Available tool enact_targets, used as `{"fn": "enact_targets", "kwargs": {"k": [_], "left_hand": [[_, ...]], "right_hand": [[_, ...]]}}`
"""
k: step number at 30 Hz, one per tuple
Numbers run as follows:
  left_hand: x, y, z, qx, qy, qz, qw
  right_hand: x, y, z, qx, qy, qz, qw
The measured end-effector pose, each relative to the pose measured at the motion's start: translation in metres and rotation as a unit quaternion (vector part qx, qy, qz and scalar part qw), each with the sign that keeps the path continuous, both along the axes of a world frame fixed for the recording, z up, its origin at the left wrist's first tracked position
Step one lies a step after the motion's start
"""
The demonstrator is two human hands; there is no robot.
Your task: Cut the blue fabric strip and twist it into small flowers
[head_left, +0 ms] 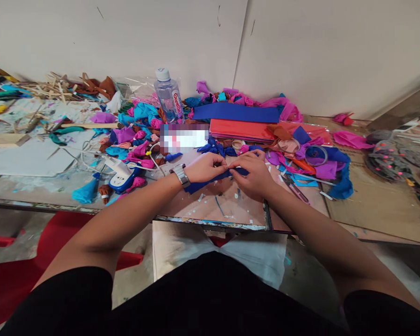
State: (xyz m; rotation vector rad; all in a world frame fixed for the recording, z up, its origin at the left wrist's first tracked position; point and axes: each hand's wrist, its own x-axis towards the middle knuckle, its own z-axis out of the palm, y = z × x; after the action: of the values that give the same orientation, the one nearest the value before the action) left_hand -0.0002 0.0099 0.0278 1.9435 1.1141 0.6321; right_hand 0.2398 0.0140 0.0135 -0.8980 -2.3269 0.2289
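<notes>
Between my two hands runs a strip of dark blue crepe paper (pixel 203 185), low over the table's front part. My left hand (pixel 206 167), with a metal watch (pixel 180 175) on its wrist, pinches the strip's upper edge between thumb and fingers. Right beside it, my right hand (pixel 249 171) grips the same strip, its fingers curled over the paper and partly hiding it. The fingertips of both hands nearly meet. Crumpled dark blue paper pieces (pixel 213 147) lie just beyond them.
Stacked blue sheets (pixel 236 112) and red sheets (pixel 243 129) lie behind my hands. A water bottle (pixel 169 97) stands at the back. A power strip (pixel 122 179) with cables sits left; a cutter (pixel 297 190) and tape rolls (pixel 316 155) lie right, among colourful paper scraps.
</notes>
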Motion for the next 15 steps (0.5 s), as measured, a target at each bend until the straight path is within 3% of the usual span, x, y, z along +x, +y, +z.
{"fn": "enact_targets", "kwargs": {"k": [15], "left_hand": [[0.0016,-0.0021,0.0001,0.059,0.064,0.015,0.996]], "right_hand": [[-0.0035,0.0,-0.0004,-0.015,-0.015,0.0,1.0]]}}
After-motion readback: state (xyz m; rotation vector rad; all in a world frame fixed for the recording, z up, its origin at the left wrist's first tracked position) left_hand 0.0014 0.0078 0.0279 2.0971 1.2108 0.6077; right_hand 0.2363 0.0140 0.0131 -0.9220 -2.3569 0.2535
